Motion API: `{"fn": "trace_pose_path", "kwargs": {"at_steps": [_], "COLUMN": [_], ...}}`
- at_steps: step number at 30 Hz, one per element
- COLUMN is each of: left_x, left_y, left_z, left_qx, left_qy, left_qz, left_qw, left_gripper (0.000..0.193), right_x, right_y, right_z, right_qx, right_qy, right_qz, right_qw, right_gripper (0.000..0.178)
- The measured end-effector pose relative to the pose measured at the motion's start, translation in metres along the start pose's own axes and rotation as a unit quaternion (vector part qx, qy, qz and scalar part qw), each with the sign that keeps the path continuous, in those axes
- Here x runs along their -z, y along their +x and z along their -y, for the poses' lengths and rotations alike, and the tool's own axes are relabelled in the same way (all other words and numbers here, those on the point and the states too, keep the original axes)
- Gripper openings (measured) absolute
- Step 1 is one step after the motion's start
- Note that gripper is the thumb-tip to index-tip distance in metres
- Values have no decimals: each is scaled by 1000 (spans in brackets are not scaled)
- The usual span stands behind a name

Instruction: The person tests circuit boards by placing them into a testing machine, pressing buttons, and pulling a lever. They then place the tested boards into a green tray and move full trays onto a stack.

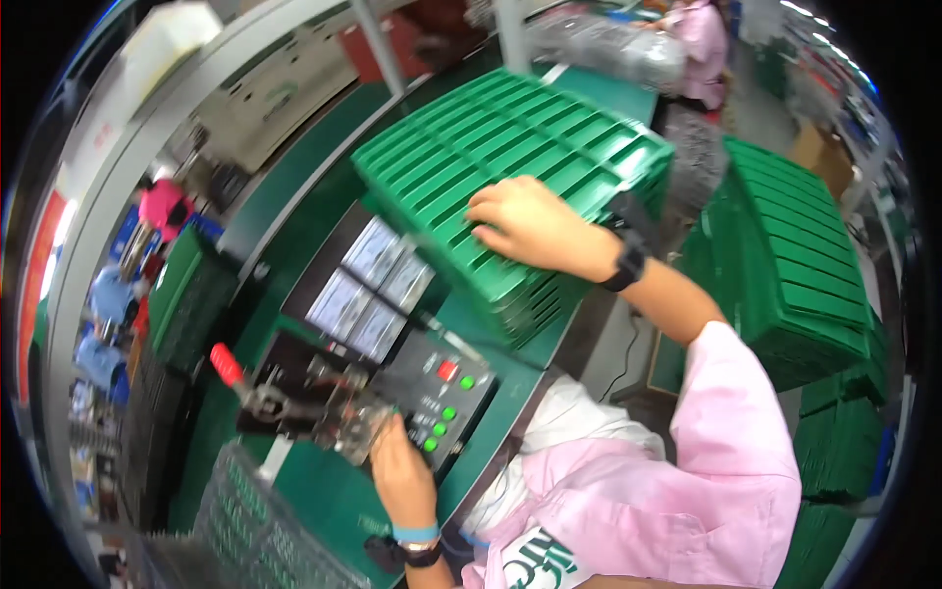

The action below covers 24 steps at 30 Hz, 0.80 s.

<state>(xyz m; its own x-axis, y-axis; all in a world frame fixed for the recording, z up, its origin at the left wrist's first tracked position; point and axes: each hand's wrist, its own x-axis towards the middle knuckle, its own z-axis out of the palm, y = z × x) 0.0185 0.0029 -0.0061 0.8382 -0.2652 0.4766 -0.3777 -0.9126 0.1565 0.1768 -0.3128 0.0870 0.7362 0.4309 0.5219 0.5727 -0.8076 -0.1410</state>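
Note:
My right hand (535,228) rests on the slatted top of a large green plastic crate (471,128), its fingers apart and slightly bent. At the lower left, my left hand (400,476) reaches to a metal test fixture (343,417), fingers together at its near edge. Whatever the fingertips pinch there is hidden and blurred. A toggle clamp with a red handle (227,363) sticks out from the fixture's far side. Beside the fixture is a black control box (432,388) with green round buttons and a red switch. Behind the box stands a screen (368,290) showing four picture panes.
More green crates (785,255) are stacked to my right. A clear bubble-wrap-like sheet (260,530) lies at the lower left of the green bench (314,491). Metal posts (378,44) rise behind the bench. A person in pink (699,49) stands at the far right beside plastic-wrapped goods.

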Motion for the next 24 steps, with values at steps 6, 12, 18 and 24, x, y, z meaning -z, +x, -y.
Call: {"fn": "trace_pose_path", "kwargs": {"at_steps": [6,12,18,24], "left_x": [2,16,14,11], "left_y": [3,2,-10,-63], "left_z": [-2,-11,-19,-5], "left_qx": [40,35,20,14], "left_qy": [-7,-46,-25,-129], "left_qz": [45,80,78,34], "left_qw": [998,995,996,991], "left_gripper": [44,52,56,47], "right_x": [4,-17,-27,-49], "right_y": [14,47,99,39], "right_z": [72,159,210,211], "right_qx": [125,195,168,285], "right_qy": [104,196,335,547], "right_qz": [-45,-100,-104,-133], "right_qw": [986,956,921,776], "right_gripper": [24,31,57,89]}}
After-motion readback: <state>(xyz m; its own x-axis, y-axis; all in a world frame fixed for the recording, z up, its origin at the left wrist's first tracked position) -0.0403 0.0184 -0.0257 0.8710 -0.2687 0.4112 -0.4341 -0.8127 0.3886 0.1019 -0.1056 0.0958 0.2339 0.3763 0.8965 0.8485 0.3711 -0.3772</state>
